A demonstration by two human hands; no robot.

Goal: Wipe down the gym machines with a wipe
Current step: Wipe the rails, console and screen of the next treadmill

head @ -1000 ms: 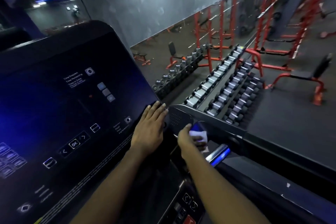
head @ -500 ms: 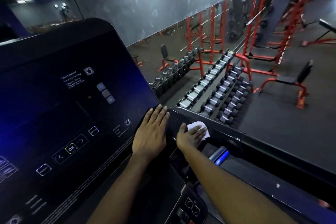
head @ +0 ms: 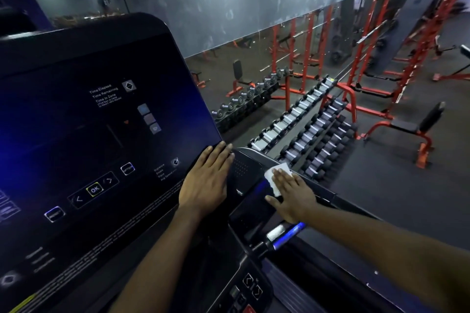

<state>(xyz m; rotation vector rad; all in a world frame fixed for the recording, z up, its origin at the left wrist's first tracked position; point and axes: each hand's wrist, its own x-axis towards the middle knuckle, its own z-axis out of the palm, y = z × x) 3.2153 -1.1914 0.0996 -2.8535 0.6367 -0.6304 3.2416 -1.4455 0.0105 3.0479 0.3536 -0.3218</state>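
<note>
Head view: mid-wipe; right grip [head: 292, 195] flat, pressing wipe [head: 276, 172] right of console [head: 101, 122]; left grip [head: 206, 180] flat on console; next, sweep onward.

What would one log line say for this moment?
step: wipe-down | right hand: flat, pressing white wipe on side panel | left hand: flat on screen edge

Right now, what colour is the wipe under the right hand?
White; the small wipe shows best in head view.
</note>
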